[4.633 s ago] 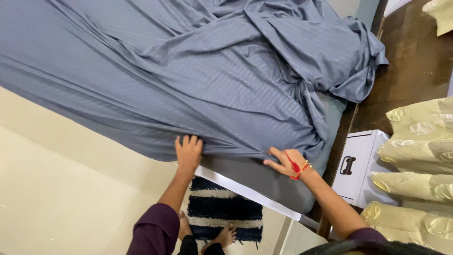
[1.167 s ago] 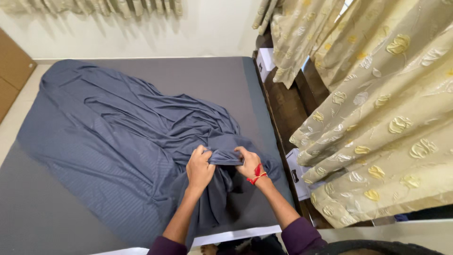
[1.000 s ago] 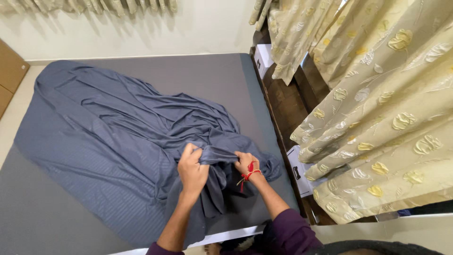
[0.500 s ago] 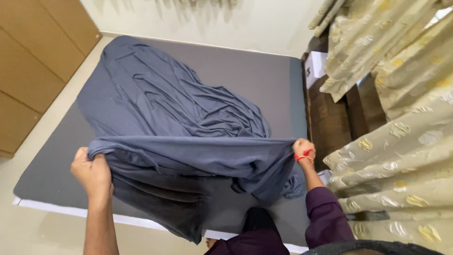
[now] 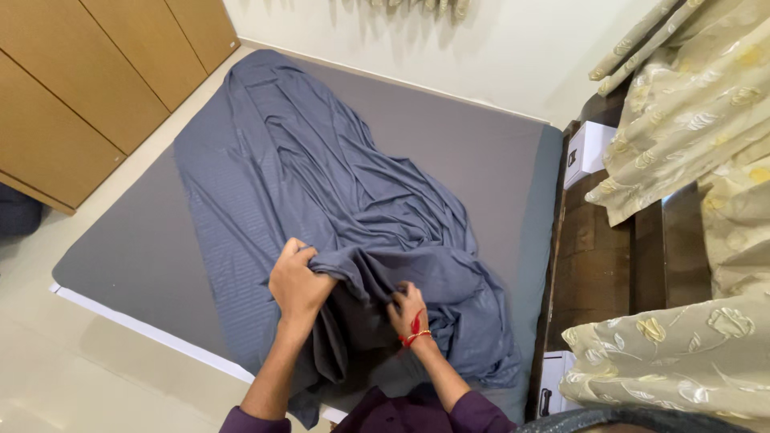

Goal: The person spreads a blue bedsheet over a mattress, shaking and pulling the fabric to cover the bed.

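Both the left hand (image 5: 297, 282) and the right hand (image 5: 407, 309) grip bunched folds of the blue-grey sheet (image 5: 321, 176) on the grey mattress (image 5: 136, 256), while two white boxes (image 5: 588, 148) sit beside the bed's right edge.

Wooden wardrobe doors (image 5: 88, 80) stand far upper left of the grip; patterned curtains (image 5: 706, 104) and white boxes (image 5: 588, 151) lie right.

The sheet (image 5: 321, 184) lies on the mattress (image 5: 144, 265); wardrobe (image 5: 88, 72) left, curtains (image 5: 706, 104) right, 2 boxes (image 5: 589, 148) beside the mattress's right edge.
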